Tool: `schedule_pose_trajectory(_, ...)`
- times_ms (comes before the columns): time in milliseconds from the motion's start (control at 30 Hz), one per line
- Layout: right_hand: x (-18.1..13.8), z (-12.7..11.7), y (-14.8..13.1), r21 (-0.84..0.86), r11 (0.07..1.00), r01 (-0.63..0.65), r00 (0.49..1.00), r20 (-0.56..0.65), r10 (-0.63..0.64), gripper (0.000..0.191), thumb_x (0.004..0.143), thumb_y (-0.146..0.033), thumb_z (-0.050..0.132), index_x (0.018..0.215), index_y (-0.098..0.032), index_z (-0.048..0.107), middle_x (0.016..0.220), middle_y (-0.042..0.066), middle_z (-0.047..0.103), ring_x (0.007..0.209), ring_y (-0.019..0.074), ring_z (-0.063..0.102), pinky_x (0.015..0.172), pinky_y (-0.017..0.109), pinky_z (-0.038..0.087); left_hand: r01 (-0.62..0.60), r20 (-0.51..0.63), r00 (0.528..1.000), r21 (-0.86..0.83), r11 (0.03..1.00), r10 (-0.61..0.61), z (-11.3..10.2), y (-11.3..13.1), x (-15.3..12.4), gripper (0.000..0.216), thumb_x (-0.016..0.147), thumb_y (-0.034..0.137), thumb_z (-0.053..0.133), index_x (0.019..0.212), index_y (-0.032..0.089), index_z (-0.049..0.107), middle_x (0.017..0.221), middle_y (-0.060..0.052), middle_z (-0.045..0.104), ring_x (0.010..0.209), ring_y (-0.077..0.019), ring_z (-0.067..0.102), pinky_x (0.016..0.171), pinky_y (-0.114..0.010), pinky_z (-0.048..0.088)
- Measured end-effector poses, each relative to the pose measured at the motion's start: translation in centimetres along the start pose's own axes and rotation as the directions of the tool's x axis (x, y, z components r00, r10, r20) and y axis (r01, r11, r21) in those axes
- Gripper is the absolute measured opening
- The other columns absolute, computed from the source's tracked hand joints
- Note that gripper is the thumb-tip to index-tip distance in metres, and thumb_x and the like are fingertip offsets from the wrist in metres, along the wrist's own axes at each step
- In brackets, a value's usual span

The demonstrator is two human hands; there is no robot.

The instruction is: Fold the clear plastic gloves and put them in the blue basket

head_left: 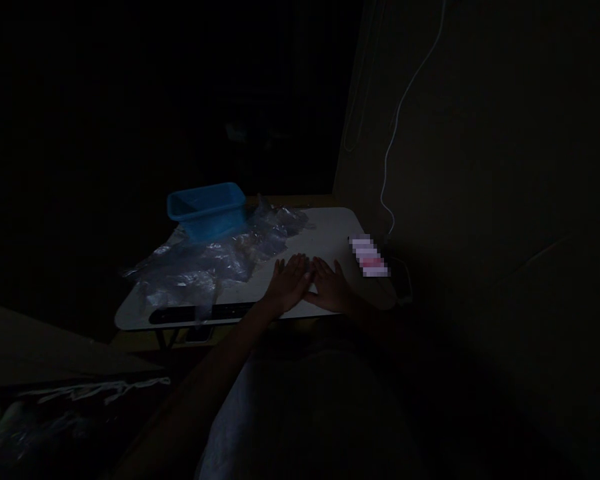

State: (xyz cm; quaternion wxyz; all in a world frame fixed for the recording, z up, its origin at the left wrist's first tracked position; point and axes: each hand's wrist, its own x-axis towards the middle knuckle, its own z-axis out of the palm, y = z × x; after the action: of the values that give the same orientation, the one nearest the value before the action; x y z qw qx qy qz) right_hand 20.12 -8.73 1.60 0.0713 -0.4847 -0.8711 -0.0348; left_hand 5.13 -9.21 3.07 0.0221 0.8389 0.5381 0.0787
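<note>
At the lower left, pale strands [105,389] are seen strung across the dark, and below them some clear film [23,433] is dimly caught by the light. Farther right, the white table [325,230] is set in front of the person, its corners rounded and its near edge marked by a long dark slot [167,315]. The left part of the tabletop is covered by crumpled clear bags [200,267], one end of which is draped over the slot. Behind them, toward the far left corner, a blue tub [213,225] is placed upright, its lower wall partly hidden by the bags. Right of the bags, the left hand [289,285] is held open, back upward, fingers stretched forward over the near part of the table. Just beside it, the right hand [329,287] is likewise open, back upward, its thumb pointed toward the left hand. What lies under the palms cannot be told. By the right edge of the table a lit phone [369,256] is laid, its screen blurred. Above it a white cable [396,120] is hung before the dim wall [505,167].
</note>
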Motion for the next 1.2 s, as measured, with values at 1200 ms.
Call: schedule_pose_trajectory(1200,0.0,-0.3,0.1,0.053,0.999,0.004,0.998,0.057,-0.007,0.076,0.076,-0.053,0.043,0.137,-0.011,0.025,0.143,0.016,0.024,0.132,0.0277,0.014,0.102,0.053,0.009,0.129,0.142,0.982,-0.005,0.992,-0.127,1.1,2.1,1.7,0.061,0.088,0.044,0.001,0.138,0.014,0.02,0.145,-0.01,0.017,0.134,-0.0211,0.01,0.105,-0.055,0.007)
